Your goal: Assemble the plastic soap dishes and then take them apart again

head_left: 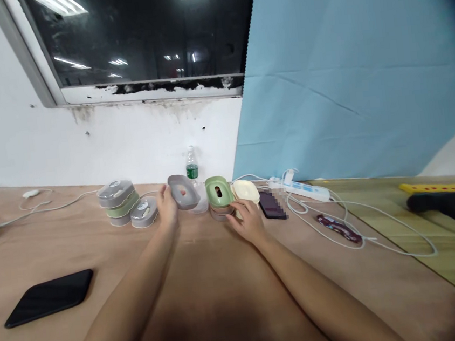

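Note:
My left hand [167,205] grips the left edge of a grey rounded plastic tray [188,196] with a hole in its middle, tilted up off the table. My right hand [249,221] has its fingers and thumb closed at the lower right edge of a green tray [214,198], which also has a hole. Beneath the green tray are brownish trays [220,215], partly hidden. A cream tray [247,191] lies just behind my right fingers. Clear plastic pieces [201,201] show between the grey and green trays.
Left of my hands stand stacked lidded boxes [116,192] and a single grey box [144,213]. A bottle [192,166] is by the wall. Phones [49,297] lie left and right [270,205]. A power strip [302,188], white cables and a dark red wrapper [339,228] occupy the right.

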Motion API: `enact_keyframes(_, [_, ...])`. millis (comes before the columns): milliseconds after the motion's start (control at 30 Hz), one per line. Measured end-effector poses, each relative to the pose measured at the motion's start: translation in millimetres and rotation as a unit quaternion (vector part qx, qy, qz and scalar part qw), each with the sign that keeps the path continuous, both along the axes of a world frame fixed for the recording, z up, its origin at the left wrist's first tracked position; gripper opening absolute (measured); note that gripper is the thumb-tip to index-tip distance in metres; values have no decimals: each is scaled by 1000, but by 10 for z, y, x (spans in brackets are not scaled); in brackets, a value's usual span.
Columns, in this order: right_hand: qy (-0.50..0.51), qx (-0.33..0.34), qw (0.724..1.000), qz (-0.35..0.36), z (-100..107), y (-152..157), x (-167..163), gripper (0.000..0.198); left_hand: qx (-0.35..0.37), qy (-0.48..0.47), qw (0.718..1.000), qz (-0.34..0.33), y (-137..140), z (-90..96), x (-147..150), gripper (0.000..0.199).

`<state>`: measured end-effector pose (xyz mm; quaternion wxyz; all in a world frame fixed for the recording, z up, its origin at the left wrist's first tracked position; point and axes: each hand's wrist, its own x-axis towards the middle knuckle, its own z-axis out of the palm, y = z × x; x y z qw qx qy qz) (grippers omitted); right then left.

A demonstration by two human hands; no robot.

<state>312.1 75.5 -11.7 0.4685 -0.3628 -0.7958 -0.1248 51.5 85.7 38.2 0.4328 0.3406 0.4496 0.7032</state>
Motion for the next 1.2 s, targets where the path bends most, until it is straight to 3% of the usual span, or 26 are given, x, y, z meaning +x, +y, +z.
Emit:
enact_keyframes(67, [-2, -12, 1000, -1, -15, 16, -30, 31, 12, 26, 998, 50, -9, 93, 172, 53])
enact_keyframes(233, [-8, -16, 1000, 13, -41, -3, -60, 33, -17, 166, 986, -21, 165, 276, 582, 55])
enact_keyframes(300, [-6, -11, 1000, 18, -40, -8, -46, 34, -16, 284, 958, -23, 260, 282, 670, 46])
enact_keyframes(400, [-1, -9, 1000, 20, -31, -4, -25, 34, 2, 466, 885, 0, 330, 215, 742, 36])
enact_keyframes(467, [4, -11, 1000, 21, -26, 2, -22, 34, -3, 529, 848, 15, 318, 158, 773, 41])
enact_keyframes(567, [6, -12, 1000, 26, -27, 6, -29, 33, -14, 554, 832, 22, 252, 114, 774, 57])
enact_keyframes(733, [8, 2, 1000, 29, -40, 6, -33, 33, 49, 560, 826, 54, 97, 104, 401, 58])
enact_keyframes(800, [13, 5, 999, 30, -44, 10, -31, 32, 58, 596, 796, 87, 21, 46, 91, 51])
enact_keyframes(933, [14, 8, 999, 43, -50, 14, -36, 28, -19, 670, 727, 148, -191, -214, -567, 43])
enact_keyframes(1033, [6, 8, 998, 61, -53, -4, -47, 25, -56, 705, 701, 87, -423, -412, -856, 50])
enact_keyframes(1200, [3, -1, 997, 83, -51, -63, -71, 25, 20, 698, 715, 22, -781, -471, -886, 58])
